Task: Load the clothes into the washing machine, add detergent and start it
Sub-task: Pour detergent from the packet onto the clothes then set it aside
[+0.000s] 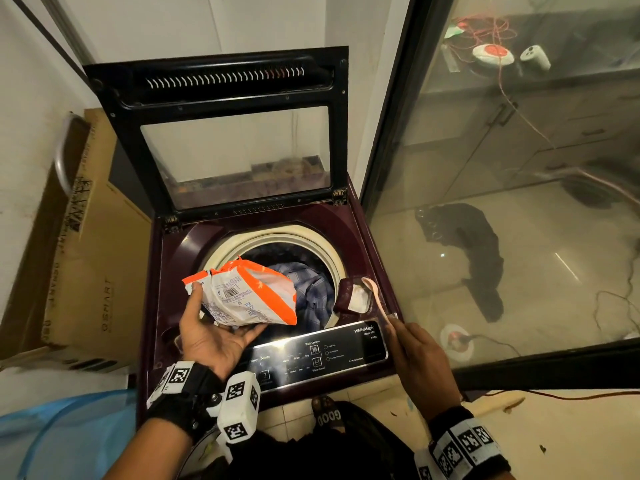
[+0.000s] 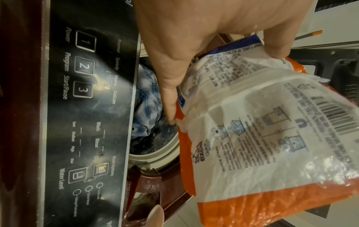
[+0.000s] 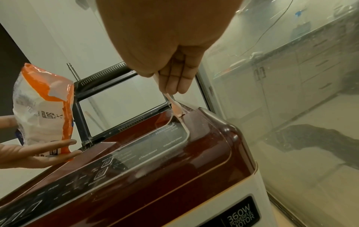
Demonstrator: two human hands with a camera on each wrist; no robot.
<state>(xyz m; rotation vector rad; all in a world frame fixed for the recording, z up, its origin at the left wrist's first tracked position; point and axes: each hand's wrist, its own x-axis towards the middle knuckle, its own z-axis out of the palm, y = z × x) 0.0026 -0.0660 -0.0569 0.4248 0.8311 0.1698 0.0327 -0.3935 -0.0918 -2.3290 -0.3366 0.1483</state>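
The maroon top-load washing machine stands with its lid raised. Blue checked clothes lie in the drum. My left hand holds an orange and white detergent packet above the drum's front edge, thumb on its top corner, fingers under it. My right hand pinches the handle of a pale pink spoon whose bowl is over the open detergent drawer at the drum's right. The packet and spoon also show in the right wrist view.
The control panel runs along the machine's front, with Power, Program and Start/Pause buttons. A cardboard box leans at the left. A glass door stands at the right. A blue basket sits at the lower left.
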